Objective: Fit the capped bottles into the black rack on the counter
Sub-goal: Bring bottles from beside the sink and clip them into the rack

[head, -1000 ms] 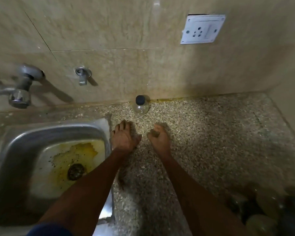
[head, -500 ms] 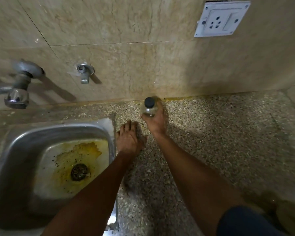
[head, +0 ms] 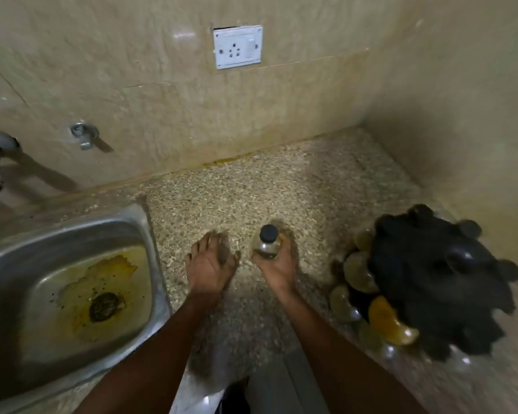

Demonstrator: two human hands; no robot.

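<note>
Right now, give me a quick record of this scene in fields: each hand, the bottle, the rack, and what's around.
left hand: left hand open, fingers straight, holding nothing, over the counter
right hand: right hand grips a capped bottle
bottle: clear, black cap, upright, not yet in the rack
rack: black rack at right on the counter, blurred, with several bottles at its rim
sink: steel sink at left, stained basin
wall: white socket above the counter
</note>
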